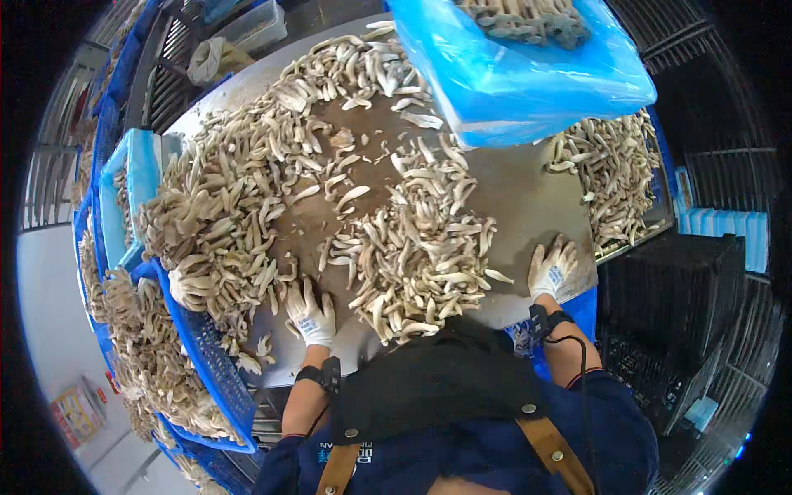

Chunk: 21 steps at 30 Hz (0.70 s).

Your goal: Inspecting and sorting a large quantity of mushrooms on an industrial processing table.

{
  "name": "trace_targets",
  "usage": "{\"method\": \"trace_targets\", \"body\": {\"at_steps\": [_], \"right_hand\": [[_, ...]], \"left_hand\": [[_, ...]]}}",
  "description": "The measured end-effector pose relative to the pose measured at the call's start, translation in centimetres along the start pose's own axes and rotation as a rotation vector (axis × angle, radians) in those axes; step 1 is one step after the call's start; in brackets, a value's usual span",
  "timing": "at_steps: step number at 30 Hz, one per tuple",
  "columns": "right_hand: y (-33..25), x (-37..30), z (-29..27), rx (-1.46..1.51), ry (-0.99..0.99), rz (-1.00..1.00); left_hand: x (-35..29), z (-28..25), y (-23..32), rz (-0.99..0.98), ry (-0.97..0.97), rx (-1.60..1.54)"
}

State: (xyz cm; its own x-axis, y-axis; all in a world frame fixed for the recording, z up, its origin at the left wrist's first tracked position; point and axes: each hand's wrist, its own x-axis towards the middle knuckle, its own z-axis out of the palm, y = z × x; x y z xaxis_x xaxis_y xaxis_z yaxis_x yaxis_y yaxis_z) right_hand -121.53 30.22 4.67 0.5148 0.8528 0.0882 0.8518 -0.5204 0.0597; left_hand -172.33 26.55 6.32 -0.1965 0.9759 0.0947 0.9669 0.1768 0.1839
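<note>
My left hand [309, 315], in a white glove, lies on the metal table [528, 198] with its fingers spread. Its fingertips reach the near edge of a large heap of long, pale brown mushrooms [223, 198]. A second pile of mushrooms [429, 256] spreads across the middle of the table, between my hands. To the right of that pile, my right hand [553, 268], gloved the same way, rests on the tabletop close to its right edge. Its fingers are stretched out and nothing shows in them.
A box lined with blue plastic [528, 82] stands at the far side with mushrooms inside. Blue crates [206, 363] of mushrooms line the left. More mushrooms [606, 169] lie at the right, above stacked black crates [668, 297]. A clear tub [256, 29] sits far left.
</note>
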Motion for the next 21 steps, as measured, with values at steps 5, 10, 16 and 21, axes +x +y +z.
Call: {"method": "trace_targets", "body": {"at_steps": [5,10,16,21], "right_hand": [[-0.1,-0.6,0.6,0.0,0.023,0.015],[-1.1,0.2,-0.1,0.025,0.034,0.046],[0.5,0.1,1.3,0.2,0.106,0.04],[-3.7,-6.7,-4.4,0.677,0.232,-0.449]], "left_hand": [[-0.1,-0.4,-0.1,0.023,-0.038,-0.005],[0.0,-0.3,-0.4,0.042,-0.022,-0.009],[-2.5,-0.8,-0.9,0.161,0.068,-0.165],[-7.3,-2.4,3.8,0.259,-0.155,-0.364]]}}
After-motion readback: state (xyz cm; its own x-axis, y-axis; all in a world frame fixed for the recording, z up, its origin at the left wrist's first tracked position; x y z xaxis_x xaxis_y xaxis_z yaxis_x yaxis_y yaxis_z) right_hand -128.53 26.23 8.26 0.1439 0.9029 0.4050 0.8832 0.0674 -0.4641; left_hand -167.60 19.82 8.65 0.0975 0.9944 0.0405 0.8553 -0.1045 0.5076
